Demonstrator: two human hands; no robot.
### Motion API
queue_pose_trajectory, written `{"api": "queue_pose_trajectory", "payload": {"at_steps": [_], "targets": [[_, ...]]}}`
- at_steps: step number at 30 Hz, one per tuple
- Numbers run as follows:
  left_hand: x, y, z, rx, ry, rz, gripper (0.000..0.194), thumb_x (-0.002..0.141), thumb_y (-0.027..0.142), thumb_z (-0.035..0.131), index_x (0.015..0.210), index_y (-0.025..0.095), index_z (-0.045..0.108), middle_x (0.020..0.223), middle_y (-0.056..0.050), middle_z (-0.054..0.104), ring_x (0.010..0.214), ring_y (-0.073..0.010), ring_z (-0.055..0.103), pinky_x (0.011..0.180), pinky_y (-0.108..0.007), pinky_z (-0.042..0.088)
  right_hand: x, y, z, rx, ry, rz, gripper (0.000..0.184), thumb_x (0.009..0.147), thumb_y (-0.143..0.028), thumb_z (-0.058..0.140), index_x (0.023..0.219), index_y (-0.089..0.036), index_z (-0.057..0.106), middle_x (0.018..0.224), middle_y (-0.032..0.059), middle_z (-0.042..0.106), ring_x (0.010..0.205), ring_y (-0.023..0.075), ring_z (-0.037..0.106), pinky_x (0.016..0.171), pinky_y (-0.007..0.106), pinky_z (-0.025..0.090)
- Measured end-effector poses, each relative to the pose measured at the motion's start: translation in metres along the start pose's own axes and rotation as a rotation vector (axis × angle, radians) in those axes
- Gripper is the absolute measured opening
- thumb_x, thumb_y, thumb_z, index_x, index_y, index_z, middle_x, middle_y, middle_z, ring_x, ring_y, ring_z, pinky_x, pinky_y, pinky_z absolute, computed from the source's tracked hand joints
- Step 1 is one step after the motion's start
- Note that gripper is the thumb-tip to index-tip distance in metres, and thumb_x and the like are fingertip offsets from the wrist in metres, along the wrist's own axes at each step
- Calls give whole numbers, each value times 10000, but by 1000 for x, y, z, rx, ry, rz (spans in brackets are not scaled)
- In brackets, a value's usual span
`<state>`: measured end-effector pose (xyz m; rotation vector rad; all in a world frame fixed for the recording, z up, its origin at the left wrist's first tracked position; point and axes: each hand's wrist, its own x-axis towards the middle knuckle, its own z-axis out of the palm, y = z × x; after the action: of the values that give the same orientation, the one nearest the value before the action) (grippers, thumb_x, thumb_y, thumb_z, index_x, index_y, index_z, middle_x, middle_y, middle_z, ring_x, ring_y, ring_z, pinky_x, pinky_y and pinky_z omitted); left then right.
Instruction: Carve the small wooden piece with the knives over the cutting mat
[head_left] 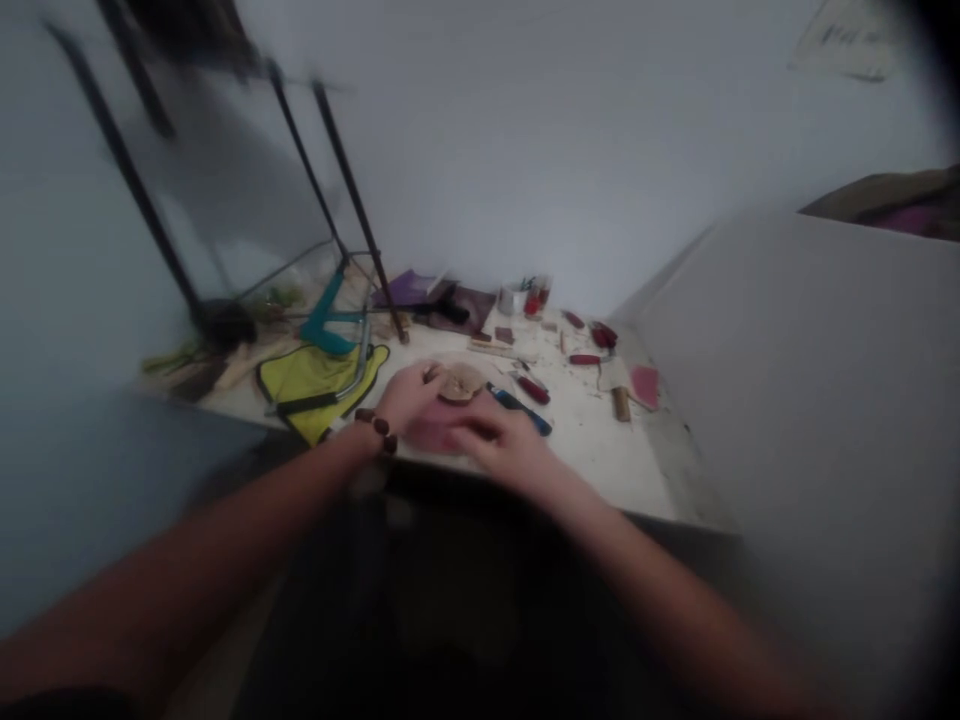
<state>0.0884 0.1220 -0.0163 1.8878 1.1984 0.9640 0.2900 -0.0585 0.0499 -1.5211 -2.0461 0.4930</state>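
Observation:
The picture is blurred and dim. A round, tan, wood-like piece (461, 382) with an uneven carved-looking face stands near the table's front edge. My left hand (412, 392), with a dark beaded bracelet at the wrist, is curled against its left side and grips it. Below the piece lies a pink sheet (431, 432), partly covered by both hands. My right hand (510, 445) is bent at the sheet's right side, thumb and fingers closing on it. Just beyond that hand, a blue-handled tool (519, 408) and a red-handled tool (532, 387) lie on the table.
On the left, a yellow cloth (307, 385) with dark edging lies under a teal-handled saw (334, 325). Dark metal legs (360, 210) rise behind. Toward the back stand cups (514, 298). More red-handled tools (589, 359) and a pink scrap (644, 386) lie at right, beside a pale panel (810, 380).

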Motion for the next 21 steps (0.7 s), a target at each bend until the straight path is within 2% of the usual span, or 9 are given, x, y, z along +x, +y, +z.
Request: {"api": "queue_pose_trajectory", "payload": {"at_steps": [2,3,5,7,12,14,18,19,21], "targets": [[12,4,1,-85,-40,2,326,927,455,779,1107,184,803,1188,-127,849,1130,-302,748,999,-374,573,9,35,-16,-150,-42,149,368,1217,-448,549,1299,-220,826,1239,94,850,1099,262,796,966,363,608],[20,7,4,-128,-64,-6,336,927,477,785,1084,180,793,1132,-130,848,1068,-296,757,942,-374,586,13,53,-24,-216,-56,217,381,1201,-442,565,1229,-186,845,1167,124,864,1047,279,804,908,353,592],[38,14,13,-216,-116,-26,378,955,539,772,1061,177,773,1034,-130,835,929,-271,757,815,-362,581,23,84,-34,-318,-74,294,358,1149,-447,643,1210,-160,847,1203,173,863,1061,304,801,875,347,558],[56,22,25,-305,-169,-40,405,982,578,758,1046,178,756,1003,-128,821,836,-236,734,733,-343,551,35,104,-34,-391,-97,322,349,1096,-477,710,1185,-169,849,1233,188,858,1082,309,796,870,343,536],[93,38,55,-533,-238,-88,359,963,524,809,975,173,736,971,-104,760,826,-182,675,754,-315,533,61,120,-13,-467,-135,333,412,1038,-589,724,992,-202,858,1028,169,865,941,302,790,773,360,498],[103,41,64,-615,-253,-121,337,943,496,834,962,175,732,958,-86,727,826,-171,649,751,-304,528,65,123,-13,-468,-129,337,396,1002,-588,741,942,-214,853,959,159,858,866,296,779,723,366,479],[116,48,76,-766,-318,-203,273,913,423,842,980,182,733,916,-50,648,774,-149,589,713,-283,526,67,140,-46,-453,-38,394,395,988,-599,717,883,-233,827,845,136,826,760,281,748,649,361,455],[117,50,78,-802,-341,-223,260,928,424,811,991,184,732,905,-45,630,759,-146,580,706,-283,532,68,145,-58,-392,23,408,391,983,-598,712,869,-237,811,826,124,815,747,274,743,638,356,460],[118,56,82,-856,-380,-249,271,978,461,710,996,191,721,873,-43,600,732,-153,573,691,-293,544,71,157,-76,-94,185,407,336,961,-564,709,918,-238,780,808,91,797,728,259,741,630,347,500]]}}
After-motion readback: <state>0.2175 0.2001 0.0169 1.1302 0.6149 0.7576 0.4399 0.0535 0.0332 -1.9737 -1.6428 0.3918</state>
